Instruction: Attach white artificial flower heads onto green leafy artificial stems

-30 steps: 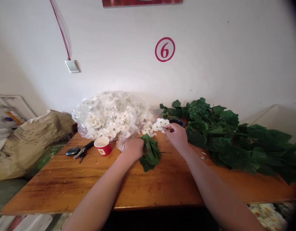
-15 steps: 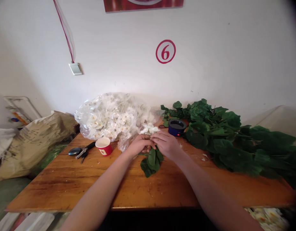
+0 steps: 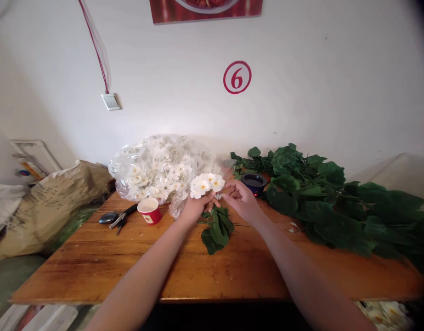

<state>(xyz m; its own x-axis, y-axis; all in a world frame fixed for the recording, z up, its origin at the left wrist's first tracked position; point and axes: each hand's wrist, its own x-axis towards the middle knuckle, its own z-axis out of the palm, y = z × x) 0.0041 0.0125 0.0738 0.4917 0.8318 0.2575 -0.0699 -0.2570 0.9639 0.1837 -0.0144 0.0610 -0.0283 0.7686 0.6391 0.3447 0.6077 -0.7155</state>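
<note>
White artificial flowers with yellow centres are gripped in my left hand, their blooms tilted toward me. Close beside them, my right hand is closed with thumb and finger pinched near a small white piece by the stems; what exactly it pinches is too small to make out. Below both hands, a sprig of green leaves lies on the wooden table, with a thin stem poking out to its right.
A clear plastic bag of white flowers stands at the back left. A red paper cup and keys lie left. Beyond my right hand sits a dark blue round pot with a red light. Green leaf sprays cover the right side.
The white flowers have tipped toward me and slightly left, showing their faces. My right hand has drawn a little to the right, apart from my left, leaving the leaves lying below.
</note>
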